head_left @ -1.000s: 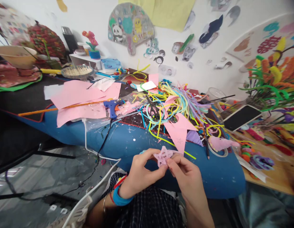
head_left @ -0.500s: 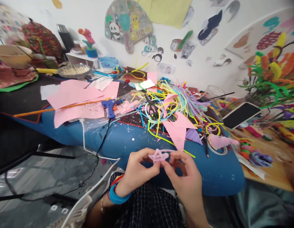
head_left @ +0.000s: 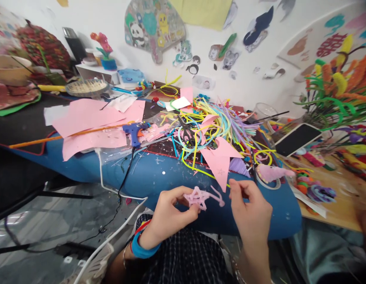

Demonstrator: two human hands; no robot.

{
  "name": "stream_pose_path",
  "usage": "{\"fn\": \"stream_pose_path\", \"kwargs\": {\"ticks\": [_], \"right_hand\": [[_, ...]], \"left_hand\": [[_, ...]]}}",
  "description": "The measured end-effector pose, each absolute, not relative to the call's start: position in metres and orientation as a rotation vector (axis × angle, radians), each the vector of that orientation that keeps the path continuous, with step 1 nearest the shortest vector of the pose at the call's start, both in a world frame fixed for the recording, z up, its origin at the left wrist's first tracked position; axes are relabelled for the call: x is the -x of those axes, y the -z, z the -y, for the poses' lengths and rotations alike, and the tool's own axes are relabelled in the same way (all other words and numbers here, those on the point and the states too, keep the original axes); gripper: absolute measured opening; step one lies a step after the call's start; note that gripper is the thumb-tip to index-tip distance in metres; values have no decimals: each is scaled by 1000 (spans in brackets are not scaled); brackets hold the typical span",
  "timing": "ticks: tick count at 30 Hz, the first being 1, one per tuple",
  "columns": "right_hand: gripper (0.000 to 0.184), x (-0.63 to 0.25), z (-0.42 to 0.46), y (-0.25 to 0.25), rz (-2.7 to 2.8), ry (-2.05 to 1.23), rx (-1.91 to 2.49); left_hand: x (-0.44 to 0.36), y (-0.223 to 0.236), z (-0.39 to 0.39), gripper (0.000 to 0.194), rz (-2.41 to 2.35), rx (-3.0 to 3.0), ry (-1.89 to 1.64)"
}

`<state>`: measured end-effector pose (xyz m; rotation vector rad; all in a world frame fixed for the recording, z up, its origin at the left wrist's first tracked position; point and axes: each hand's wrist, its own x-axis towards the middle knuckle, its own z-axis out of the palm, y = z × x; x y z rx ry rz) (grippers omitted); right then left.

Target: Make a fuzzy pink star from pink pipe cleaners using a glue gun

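My left hand [head_left: 168, 213] pinches a pink pipe-cleaner star [head_left: 197, 197] in front of the blue table's edge [head_left: 177, 173]; a loose tail of the star sticks out to the right. My right hand [head_left: 252, 211] has come off the star and hovers a little to its right, fingers loosely curled with nothing in them, close to a pink paper triangle [head_left: 220, 165] and a black pencil [head_left: 253, 165].
A tangle of coloured pipe cleaners [head_left: 212, 126] with black scissors [head_left: 187, 132] fills the table's middle. A blue glue gun [head_left: 134, 130] lies on pink paper [head_left: 88, 118]. A phone [head_left: 297, 139] and pipe-cleaner flowers [head_left: 337, 90] stand at the right.
My right hand let go of the star and moved right, toward the table edge. The left hand keeps the star, whose tail now hangs free. The view shifted slightly.
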<state>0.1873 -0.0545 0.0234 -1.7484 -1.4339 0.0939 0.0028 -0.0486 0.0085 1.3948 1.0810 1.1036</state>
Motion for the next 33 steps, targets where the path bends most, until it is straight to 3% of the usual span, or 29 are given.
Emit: {"fn": "stream_pose_path", "kwargs": {"ticks": [9, 13, 18, 21, 33], "right_hand": [[6, -173, 62, -23, 1595, -765, 1331], [14, -170, 56, -12, 1399, -1067, 1183], [25, -167, 49, -4, 1141, -1548, 1022], [33, -159, 48, -3, 986, -1738, 908], [16, -177, 46, 7, 1286, -1486, 1045]], "left_hand": [[-8, -12, 48, 13, -1086, -1447, -1112], [-8, -13, 46, 5, -950, -1268, -1069], [-10, -8, 41, 24, -766, -972, -977], [-11, -4, 39, 27, -704, -916, -980], [-10, -10, 38, 21, -660, -921, -1007]]}}
